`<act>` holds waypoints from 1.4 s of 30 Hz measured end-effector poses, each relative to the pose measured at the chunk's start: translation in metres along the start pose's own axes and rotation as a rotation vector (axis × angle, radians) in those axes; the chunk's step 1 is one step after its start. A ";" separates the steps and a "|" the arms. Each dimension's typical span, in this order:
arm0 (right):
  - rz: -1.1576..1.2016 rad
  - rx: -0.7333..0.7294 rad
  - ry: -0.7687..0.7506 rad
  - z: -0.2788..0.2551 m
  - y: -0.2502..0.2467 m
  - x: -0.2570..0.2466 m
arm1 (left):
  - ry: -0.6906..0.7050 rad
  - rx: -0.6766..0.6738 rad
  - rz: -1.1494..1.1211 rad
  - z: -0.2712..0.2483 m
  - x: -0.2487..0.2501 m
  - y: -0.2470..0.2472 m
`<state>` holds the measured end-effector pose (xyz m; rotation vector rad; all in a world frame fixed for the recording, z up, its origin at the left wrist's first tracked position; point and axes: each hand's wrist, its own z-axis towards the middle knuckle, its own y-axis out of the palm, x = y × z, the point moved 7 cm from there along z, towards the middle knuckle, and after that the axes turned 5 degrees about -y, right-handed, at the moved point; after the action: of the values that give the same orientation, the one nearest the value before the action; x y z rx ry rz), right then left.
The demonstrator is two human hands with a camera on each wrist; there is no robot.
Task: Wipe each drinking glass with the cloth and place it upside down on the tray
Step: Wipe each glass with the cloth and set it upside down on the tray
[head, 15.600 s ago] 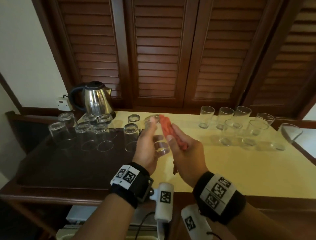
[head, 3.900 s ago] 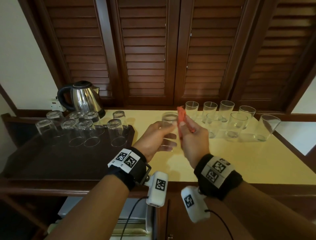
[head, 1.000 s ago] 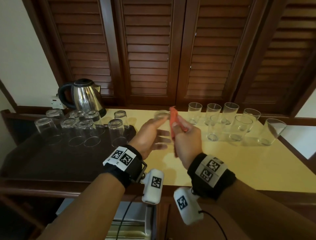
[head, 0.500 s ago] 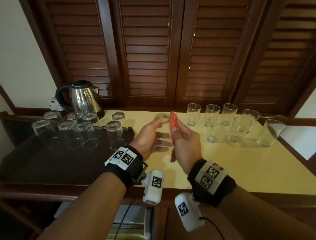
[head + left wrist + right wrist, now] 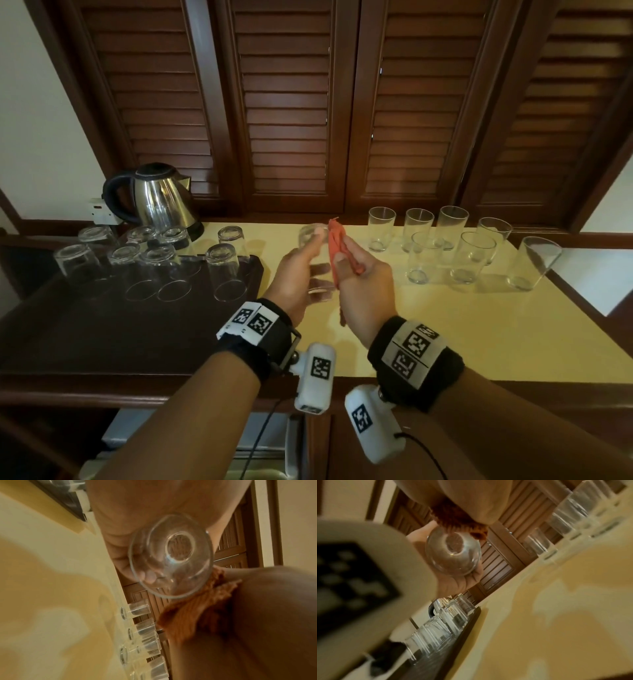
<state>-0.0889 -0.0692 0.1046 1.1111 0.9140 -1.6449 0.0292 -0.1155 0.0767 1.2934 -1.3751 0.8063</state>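
Wipe step in hand: outside of one glass.

Left hand [image 5: 297, 274] has its fingers [image 5: 120, 559] wrapped around the glass [image 5: 313, 262], held base-up over the surface [image 5: 445, 329], between the tray [image 5: 102, 329] and the upright glasses [image 5: 442, 246]. Right hand [image 5: 363, 284] pinches the cloth [image 5: 337, 246] against the glass wall. Seven glasses sit inverted on the tray [image 5: 150, 260]; seven are unwiped. Next, likely: pull the cloth clear, carry the glass left, set it rim-down in a free tray spot without knocking its neighbours.
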 end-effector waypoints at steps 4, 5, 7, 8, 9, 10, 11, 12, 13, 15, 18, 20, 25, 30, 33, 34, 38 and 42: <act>0.085 0.123 0.044 0.017 -0.017 0.008 | -0.020 -0.076 0.058 -0.005 -0.003 0.008; 0.067 0.113 0.036 0.017 -0.016 0.008 | 0.013 -0.035 0.062 -0.004 -0.003 0.006; -0.043 -0.006 -0.004 0.011 -0.006 0.004 | -0.007 0.029 0.003 -0.005 -0.006 0.002; -0.094 -0.070 -0.021 0.009 -0.002 0.003 | -0.049 0.028 -0.027 -0.007 -0.008 0.002; -0.139 -0.130 -0.032 0.013 -0.001 0.001 | -0.078 0.008 -0.040 -0.008 -0.011 0.001; -0.172 -0.190 -0.035 0.017 -0.002 -0.002 | -0.084 -0.017 -0.019 -0.011 -0.013 0.002; -0.193 -0.246 -0.036 0.024 -0.005 -0.008 | -0.061 -0.022 0.025 -0.012 -0.014 0.000; -0.226 -0.298 -0.046 0.030 -0.009 -0.015 | -0.011 0.003 0.094 -0.014 -0.012 -0.002; -0.265 -0.343 -0.078 0.035 -0.013 -0.023 | 0.060 0.046 0.194 -0.015 -0.009 -0.006; -0.402 -0.424 -0.184 0.036 -0.012 -0.038 | 0.218 0.151 0.425 -0.017 0.000 -0.011; -0.627 -0.492 -0.401 0.025 -0.001 -0.053 | 0.357 0.322 0.726 -0.026 0.010 -0.023; -0.717 -0.529 -0.516 0.018 0.002 -0.056 | 0.443 0.388 0.838 -0.034 0.011 -0.026; -0.671 -0.454 -0.590 0.018 0.005 -0.060 | 0.538 0.431 0.943 -0.043 0.006 -0.014; -0.677 -0.463 -0.577 0.013 0.007 -0.051 | 0.565 0.483 0.951 -0.051 0.001 -0.021; -0.640 -0.441 -0.614 0.005 0.015 -0.057 | 0.564 0.482 0.925 -0.050 -0.003 -0.013; -0.625 -0.456 -0.624 0.000 0.017 -0.058 | 0.567 0.496 0.900 -0.050 -0.003 -0.017; -0.691 -0.386 -0.568 0.005 0.012 -0.052 | 0.603 0.504 0.935 -0.053 -0.008 -0.014; -0.674 -0.451 -0.612 -0.008 0.021 -0.058 | 0.610 0.510 0.885 -0.050 -0.009 -0.016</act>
<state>-0.0569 -0.0523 0.1553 -0.0514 1.2175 -1.9912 0.0551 -0.0693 0.0774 0.6173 -1.2323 2.0637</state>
